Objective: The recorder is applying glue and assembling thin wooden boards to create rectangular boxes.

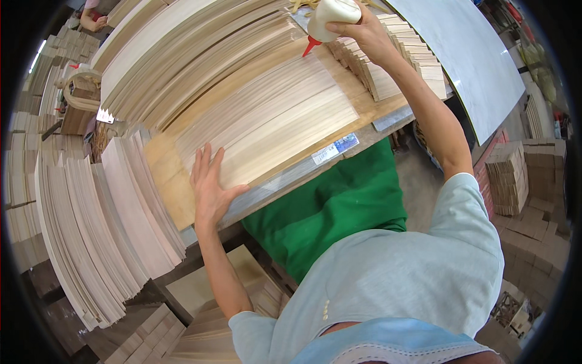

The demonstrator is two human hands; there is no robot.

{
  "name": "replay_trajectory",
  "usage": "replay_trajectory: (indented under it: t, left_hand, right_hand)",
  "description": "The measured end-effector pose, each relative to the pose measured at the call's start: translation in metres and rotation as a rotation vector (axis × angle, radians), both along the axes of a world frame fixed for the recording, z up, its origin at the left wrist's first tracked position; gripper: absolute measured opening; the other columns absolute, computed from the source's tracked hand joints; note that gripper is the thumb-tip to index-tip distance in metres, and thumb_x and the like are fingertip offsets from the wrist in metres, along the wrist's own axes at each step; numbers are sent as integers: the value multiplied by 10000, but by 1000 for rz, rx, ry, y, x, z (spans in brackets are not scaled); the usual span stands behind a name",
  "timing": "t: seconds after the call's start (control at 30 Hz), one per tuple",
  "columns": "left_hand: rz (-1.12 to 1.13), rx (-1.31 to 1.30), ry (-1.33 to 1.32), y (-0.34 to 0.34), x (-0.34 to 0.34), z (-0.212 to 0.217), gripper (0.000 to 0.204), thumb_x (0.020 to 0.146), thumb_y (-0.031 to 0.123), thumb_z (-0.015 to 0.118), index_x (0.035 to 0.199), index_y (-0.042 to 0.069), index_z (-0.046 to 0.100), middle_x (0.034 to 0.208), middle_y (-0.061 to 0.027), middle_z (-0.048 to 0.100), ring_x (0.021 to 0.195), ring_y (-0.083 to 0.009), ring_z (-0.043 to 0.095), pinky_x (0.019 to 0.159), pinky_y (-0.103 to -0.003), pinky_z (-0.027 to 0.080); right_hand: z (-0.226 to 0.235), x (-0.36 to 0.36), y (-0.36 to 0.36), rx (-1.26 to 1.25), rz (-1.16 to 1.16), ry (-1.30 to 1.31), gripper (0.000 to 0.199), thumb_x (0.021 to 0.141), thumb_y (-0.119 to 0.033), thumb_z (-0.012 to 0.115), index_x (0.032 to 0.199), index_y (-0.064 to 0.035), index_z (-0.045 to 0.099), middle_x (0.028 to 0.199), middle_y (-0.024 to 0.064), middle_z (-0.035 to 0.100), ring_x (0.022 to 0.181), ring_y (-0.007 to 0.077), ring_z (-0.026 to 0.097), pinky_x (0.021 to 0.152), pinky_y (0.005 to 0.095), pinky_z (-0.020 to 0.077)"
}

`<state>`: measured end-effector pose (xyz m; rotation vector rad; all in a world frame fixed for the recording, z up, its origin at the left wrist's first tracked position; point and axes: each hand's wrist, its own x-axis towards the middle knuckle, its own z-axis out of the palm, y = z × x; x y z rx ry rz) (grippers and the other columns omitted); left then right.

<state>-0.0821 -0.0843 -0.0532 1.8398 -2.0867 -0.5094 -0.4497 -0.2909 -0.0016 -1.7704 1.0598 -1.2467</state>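
Note:
A row of thin pale wooden strips (273,115) lies side by side on a tan board (160,164) at the workbench. My left hand (211,182) rests with fingers spread against the left ends of the strips. In my right hand (367,36) is a white glue bottle (330,18), tipped downward. Its red nozzle points at the far right corner of the strips, at or just above the wood. Whether glue is coming out is too small to tell.
Tall stacks of wooden boards stand behind the strips (200,60) and at the left (103,224). Short wooden pieces (388,54) lie in rows to the right, beside a grey sheet (467,54). Green cloth (339,206) hangs below the bench edge. Another person's hand (93,23) shows far left.

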Motion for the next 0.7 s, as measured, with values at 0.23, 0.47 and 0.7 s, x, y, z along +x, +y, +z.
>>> replay_trajectory:
  t: [0.23, 0.47, 0.7]
  left_hand:
    - [-14, -31, -7, 3, 1, -3, 994, 494, 418, 834, 1346, 65, 463, 1482, -163, 299, 1387, -338, 218, 1116, -462, 187]
    - [81, -83, 229, 5, 31, -2, 1065, 514, 318, 851, 1413, 59, 341, 1480, -186, 283, 1388, -343, 212, 1128, -427, 210]
    - [191, 43, 292, 9, 70, -14, 1046, 544, 220, 826, 1431, 47, 300, 1473, -221, 283, 1389, -341, 222, 1133, -405, 200]
  right_hand:
    - [4, -2, 7, 27, -35, -141, 443, 753, -55, 695, 1165, 2, 545, 1066, 77, 631, 998, 176, 590, 893, 302, 460]
    - [8, 1, 31, 241, -113, -454, 354, 799, -103, 660, 1120, 15, 573, 998, 117, 647, 901, 209, 638, 722, 341, 544]
    - [-12, 79, 76, 372, 218, -531, 448, 826, -214, 698, 1189, -11, 531, 1092, 79, 617, 1004, 194, 611, 861, 377, 523]
